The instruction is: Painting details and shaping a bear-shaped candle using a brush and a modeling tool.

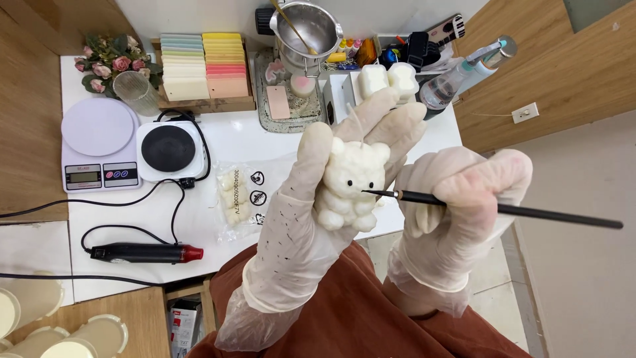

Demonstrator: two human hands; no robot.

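A white worktable (265, 142) fills the upper half of my view, set against wood-panelled walls, with a rust-brown garment at the bottom of the frame. At the centre, my gloved left hand (311, 219) is wrapped around a white bear-shaped candle (349, 185), fingers closed behind and beside it, a wick standing up from its head. My gloved right hand (457, 202) is curled into a pinch on a thin black brush (503, 209), whose tip touches the bear's face just beside the snout.

As I judge it, the face is partly painted: two black eyes and a dark nose mark are already there, and the brush sits where a mouth line would go. The body below looks bare white, and small black flecks dot the left glove.

On the table, at the left, sit a digital scale (98, 146) and a small hot plate (169, 150); below them lies a black heat tool with a red nozzle (146, 252). A clear bag of small white pieces (237, 197) lies near the middle. Along the top are stacked pastel wax slabs (204, 65), a metal pouring pot (306, 33) and two more white candles (387, 79).
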